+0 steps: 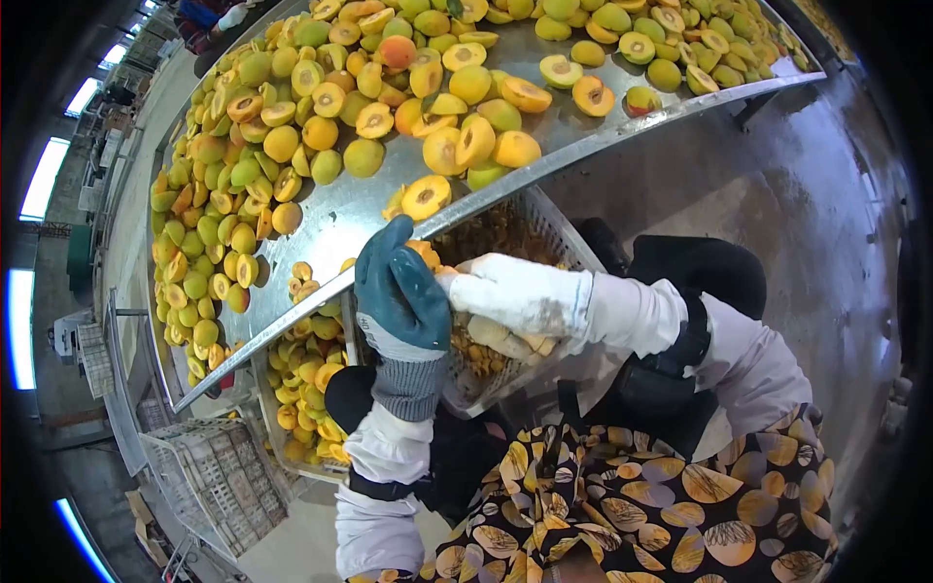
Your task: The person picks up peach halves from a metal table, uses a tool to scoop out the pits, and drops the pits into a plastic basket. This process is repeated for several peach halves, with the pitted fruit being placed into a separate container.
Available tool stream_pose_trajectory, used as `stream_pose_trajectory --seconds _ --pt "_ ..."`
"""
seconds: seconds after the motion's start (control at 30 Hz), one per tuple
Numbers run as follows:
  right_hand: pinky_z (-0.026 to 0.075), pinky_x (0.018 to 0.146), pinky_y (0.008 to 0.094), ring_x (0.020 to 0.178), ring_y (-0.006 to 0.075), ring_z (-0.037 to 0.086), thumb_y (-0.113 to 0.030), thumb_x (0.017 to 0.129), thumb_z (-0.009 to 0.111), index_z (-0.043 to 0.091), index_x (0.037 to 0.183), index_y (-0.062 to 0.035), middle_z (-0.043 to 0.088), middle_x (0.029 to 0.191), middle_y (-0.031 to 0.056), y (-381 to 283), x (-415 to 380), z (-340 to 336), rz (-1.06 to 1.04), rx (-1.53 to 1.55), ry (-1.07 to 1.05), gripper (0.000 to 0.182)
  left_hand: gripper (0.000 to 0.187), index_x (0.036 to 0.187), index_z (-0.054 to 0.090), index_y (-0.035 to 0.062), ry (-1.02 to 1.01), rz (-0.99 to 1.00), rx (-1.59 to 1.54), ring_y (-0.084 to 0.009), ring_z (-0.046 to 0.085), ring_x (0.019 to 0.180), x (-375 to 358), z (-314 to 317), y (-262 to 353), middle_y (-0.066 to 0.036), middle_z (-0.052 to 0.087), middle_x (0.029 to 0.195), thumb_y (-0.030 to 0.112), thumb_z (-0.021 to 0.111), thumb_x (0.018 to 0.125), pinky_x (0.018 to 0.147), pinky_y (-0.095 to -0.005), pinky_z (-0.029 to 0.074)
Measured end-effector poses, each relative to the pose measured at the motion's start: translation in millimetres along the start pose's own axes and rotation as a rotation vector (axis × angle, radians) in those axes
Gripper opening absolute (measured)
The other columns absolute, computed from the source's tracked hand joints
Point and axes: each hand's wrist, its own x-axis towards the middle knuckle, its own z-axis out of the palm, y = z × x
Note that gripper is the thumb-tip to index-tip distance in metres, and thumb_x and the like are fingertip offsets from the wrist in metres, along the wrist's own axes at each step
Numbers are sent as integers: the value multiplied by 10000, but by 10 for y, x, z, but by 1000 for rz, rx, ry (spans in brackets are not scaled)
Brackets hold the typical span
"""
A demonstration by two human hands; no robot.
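Observation:
My left hand (403,291), in a teal-coated glove with a grey cuff, is curled at the metal table's near edge. An orange-yellow peach piece (425,254) shows between its fingers and my right hand. My right hand (520,294), in a stained white glove, reaches in from the right with its fingers closed against that piece. Whatever the right fingers grip is hidden. Below both hands is a pale plastic crate (569,228) with brownish-yellow peach scraps in it. A cut peach half with its stone (426,197) lies on the table just beyond my left hand.
Yellow-green peaches, whole and halved, are heaped on the sloping metal table (326,219). A crate of peach halves (306,379) stands below its edge at left. Further left is a dirty white crate (214,476). Another person's gloved hand (233,17) shows at the upper left.

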Motion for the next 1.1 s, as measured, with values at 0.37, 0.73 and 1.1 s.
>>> stream_pose_trajectory --seconds 0.37,0.73,1.1 --pt "393 380 291 401 156 517 -504 1023 445 581 935 -22 541 552 56 212 100 68 -49 173 -52 508 445 1142 622 -43 40 -494 -194 -177 615 940 11 25 308 -115 671 1050 344 411 1084 862 -311 496" --pt "314 318 270 365 113 406 -538 1001 494 529 915 -45 438 521 7 180 109 66 57 378 -95 502 489 1201 618 -19 8 -581 -713 -167 652 931 -115 72 -44 -102 695 1061 410 422 1074 846 -297 527" --pt "336 330 277 374 131 456 -464 983 529 577 872 -47 478 540 5 102 192 109 -149 -87 90 434 559 1210 606 -19 -49 -563 -632 -196 619 1003 -113 -6 42 -108 651 1102 454 336 1087 922 -331 494"
